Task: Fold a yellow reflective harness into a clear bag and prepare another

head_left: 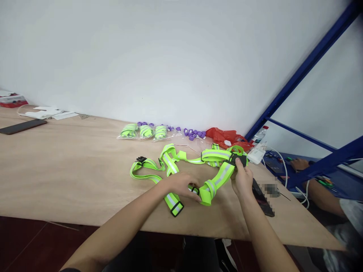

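A neon-yellow reflective strap harness (222, 174) with silver stripes lies in loops across the wooden table. My right hand (242, 177) is closed on it at a black plastic piece (238, 160), thumb on top. Further left, my left hand (185, 186) pinches the strap beside a small black slider (194, 190); the fingertips are partly hidden. Past my left wrist a strap end with a black rectangular buckle (177, 208) rests on the wood. A black side-release clip (141, 160) sits on the harness's far left loop.
Several bagged neon straps (146, 131), purple pieces (194, 134) and a red plastic bag (227, 136) line the wall. A white box with a cable (256, 155), a bottle (260, 135) and a dark phone (263, 198) are right. Another person's arm (323, 196) reaches beyond the blue frame (300, 68).
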A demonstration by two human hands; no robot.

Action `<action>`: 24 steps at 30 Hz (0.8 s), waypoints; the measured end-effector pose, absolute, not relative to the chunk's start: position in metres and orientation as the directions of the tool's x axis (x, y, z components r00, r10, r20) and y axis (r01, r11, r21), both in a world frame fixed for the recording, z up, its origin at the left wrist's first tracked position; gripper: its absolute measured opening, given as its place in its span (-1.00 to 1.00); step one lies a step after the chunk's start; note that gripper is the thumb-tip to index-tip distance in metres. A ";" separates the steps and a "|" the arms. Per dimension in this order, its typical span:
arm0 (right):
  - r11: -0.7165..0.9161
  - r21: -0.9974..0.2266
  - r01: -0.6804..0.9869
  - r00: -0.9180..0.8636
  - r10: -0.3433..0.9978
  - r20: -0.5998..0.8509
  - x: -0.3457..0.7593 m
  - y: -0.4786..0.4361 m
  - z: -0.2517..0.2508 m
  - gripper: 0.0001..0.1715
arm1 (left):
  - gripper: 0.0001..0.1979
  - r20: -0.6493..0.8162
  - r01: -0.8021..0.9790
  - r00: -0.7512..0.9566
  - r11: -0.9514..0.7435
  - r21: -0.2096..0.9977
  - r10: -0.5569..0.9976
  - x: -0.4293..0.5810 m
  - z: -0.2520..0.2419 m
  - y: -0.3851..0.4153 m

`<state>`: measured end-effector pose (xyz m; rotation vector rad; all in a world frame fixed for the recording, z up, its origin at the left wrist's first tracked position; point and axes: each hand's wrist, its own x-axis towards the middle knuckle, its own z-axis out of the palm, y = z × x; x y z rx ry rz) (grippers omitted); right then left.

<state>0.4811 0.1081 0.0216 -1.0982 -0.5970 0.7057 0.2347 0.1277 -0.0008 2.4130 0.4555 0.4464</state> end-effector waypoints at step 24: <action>0.337 -0.896 -0.290 0.753 0.658 0.004 0.533 0.102 0.006 -0.74 | -0.80 -0.050 0.389 0.832 -0.517 0.763 0.552 0.206 0.007 0.151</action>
